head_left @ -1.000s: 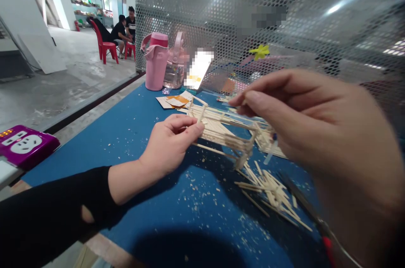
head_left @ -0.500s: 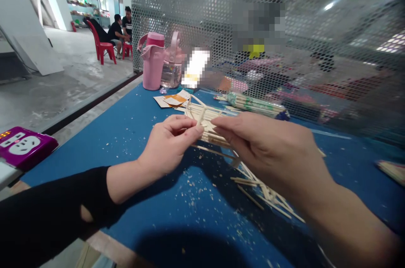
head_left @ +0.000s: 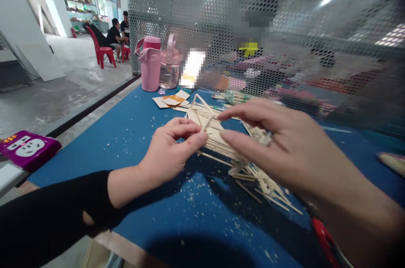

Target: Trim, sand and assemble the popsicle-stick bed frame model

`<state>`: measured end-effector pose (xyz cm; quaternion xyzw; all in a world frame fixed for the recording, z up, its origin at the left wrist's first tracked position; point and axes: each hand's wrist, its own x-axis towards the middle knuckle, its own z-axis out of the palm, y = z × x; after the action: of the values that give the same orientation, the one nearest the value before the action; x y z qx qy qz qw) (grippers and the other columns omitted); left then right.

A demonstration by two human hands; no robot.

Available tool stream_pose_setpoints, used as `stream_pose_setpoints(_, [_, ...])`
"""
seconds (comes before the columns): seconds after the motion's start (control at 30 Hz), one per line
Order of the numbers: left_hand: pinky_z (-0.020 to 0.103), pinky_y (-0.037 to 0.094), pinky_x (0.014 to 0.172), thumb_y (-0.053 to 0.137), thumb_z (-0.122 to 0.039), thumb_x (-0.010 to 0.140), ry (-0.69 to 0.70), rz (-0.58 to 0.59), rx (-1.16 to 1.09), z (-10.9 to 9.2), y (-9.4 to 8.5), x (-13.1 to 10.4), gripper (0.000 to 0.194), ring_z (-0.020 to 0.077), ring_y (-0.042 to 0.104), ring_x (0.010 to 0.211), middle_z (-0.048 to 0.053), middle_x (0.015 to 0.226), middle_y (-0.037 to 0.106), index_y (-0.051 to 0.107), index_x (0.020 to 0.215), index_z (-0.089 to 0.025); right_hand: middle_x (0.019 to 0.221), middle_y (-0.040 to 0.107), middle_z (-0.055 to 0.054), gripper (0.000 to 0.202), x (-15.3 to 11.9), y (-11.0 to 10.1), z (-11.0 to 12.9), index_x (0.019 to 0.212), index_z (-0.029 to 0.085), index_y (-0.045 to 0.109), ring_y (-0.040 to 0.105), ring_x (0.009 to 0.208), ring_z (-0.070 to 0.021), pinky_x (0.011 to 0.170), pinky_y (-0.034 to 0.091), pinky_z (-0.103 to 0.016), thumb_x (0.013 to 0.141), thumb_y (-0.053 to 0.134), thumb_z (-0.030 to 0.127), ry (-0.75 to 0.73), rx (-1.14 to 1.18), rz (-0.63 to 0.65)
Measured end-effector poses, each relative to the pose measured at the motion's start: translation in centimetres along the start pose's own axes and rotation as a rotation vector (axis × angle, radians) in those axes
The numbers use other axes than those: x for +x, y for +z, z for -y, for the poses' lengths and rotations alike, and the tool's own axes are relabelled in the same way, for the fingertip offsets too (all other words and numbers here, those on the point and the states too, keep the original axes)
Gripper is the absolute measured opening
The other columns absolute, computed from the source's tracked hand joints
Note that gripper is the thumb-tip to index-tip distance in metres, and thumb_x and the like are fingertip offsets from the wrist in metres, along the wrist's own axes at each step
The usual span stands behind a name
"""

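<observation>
Where framework (head_left: 217, 142) slants, fingers (head_left: 193, 141) (left) pinch.

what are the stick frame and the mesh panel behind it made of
Stick frame: probably bare wood or bamboo, matte, judging by its pale, unpainted sticks. Mesh panel: likely metal, given its grey sheen and regular holes, though coated plastic is possible.

1. Wooden-stick model (head_left: 215, 143): pale, thin sticks set side by side in a slatted body, pinched near one end by the left hand (head_left: 174, 147).
2. Its angled stick frame (head_left: 204, 103) peaks just beyond the left hand's fingertips.
3. The body stretches toward the right hand (head_left: 278, 145), whose thumb partly hides it.
4. One long stick (head_left: 215, 158) slants along its near lower side, between both hands.
</observation>
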<state>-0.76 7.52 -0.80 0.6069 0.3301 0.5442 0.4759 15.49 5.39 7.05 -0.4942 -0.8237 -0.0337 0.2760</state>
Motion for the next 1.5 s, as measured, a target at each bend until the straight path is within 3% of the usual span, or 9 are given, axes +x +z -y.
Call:
stream_pose_setpoints(0.1, [0.031, 0.045, 0.080, 0.064, -0.024, 0.077, 0.029, 0.012, 0.034, 0.1, 0.0, -0.1, 0.009, 0.0149, 0.055, 0.085, 0.004, 0.087, 0.059, 0.068, 0.072, -0.017, 0.075, 0.062, -0.002, 0.020, 0.6, 0.4, -0.9, 0.082, 0.022, 0.067, 0.053, 0.066, -0.0162, 0.058, 0.039, -0.029, 0.072, 0.062, 0.039, 0.018, 0.112, 0.143])
stream_pose_setpoints(0.43, [0.025, 0.046, 0.074, 0.064, -0.024, 0.078, 0.063, 0.050, 0.060, 0.3, -0.1, 0.0, 0.010, 0.0130, 0.056, 0.086, 0.004, 0.089, 0.060, 0.070, 0.078, -0.016, 0.051, 0.045, 0.004, 0.035, 1.0, 1.3, -1.5, 0.066, 0.017, 0.063, 0.035, 0.046, -0.0069, 0.043, 0.025, -0.024, 0.073, 0.064, 0.052, 0.164, 0.419, 0.304])
stream_pose_setpoints(0.63, [0.026, 0.050, 0.075, 0.068, -0.020, 0.073, 0.060, 0.100, -0.079, 0.4, -0.3, 0.3, 0.016, 0.0150, 0.057, 0.093, 0.006, 0.101, 0.059, 0.071, 0.089, -0.016, 0.051, 0.043, 0.005, 0.035, 1.0, 0.9, -1.8, 0.064, 0.017, 0.059, 0.035, 0.048, -0.0066, 0.043, 0.026, -0.022, 0.072, 0.066, 0.050, 0.153, 0.476, 0.296])
stream_pose_setpoints(1.03, [0.026, 0.052, 0.073, 0.064, -0.018, 0.076, 0.125, 0.091, 0.034, 0.1, -0.2, 0.2, 0.012, 0.0161, 0.059, 0.091, 0.007, 0.097, 0.064, 0.071, 0.085, -0.017, 0.049, 0.039, 0.006, 0.037, 1.1, 0.8, -1.2, 0.059, 0.017, 0.057, 0.032, 0.047, -0.0066, 0.043, 0.024, -0.023, 0.074, 0.065, 0.050, 0.098, 0.335, 0.242])
stream_pose_setpoints(1.3, [0.028, 0.049, 0.081, 0.064, -0.024, 0.079, 0.124, 0.095, 0.086, -0.2, -0.5, 0.5, 0.011, 0.0159, 0.061, 0.090, 0.006, 0.092, 0.068, 0.072, 0.080, -0.016, 0.051, 0.040, 0.005, 0.039, 1.0, 0.9, -0.8, 0.058, 0.017, 0.056, 0.034, 0.049, -0.0071, 0.046, 0.026, -0.023, 0.078, 0.060, 0.050, 0.028, 0.264, 0.218])
stream_pose_setpoints(1.5, [0.029, 0.047, 0.086, 0.062, -0.023, 0.080, 0.085, 0.105, 0.101, -0.4, -0.5, 0.5, 0.011, 0.0154, 0.062, 0.090, 0.005, 0.094, 0.069, 0.072, 0.083, -0.018, 0.051, 0.043, 0.005, 0.031, 0.9, 0.9, -0.7, 0.066, 0.017, 0.064, 0.034, 0.048, -0.0070, 0.044, 0.026, -0.023, 0.078, 0.062, 0.045, 0.075, 0.313, 0.186])
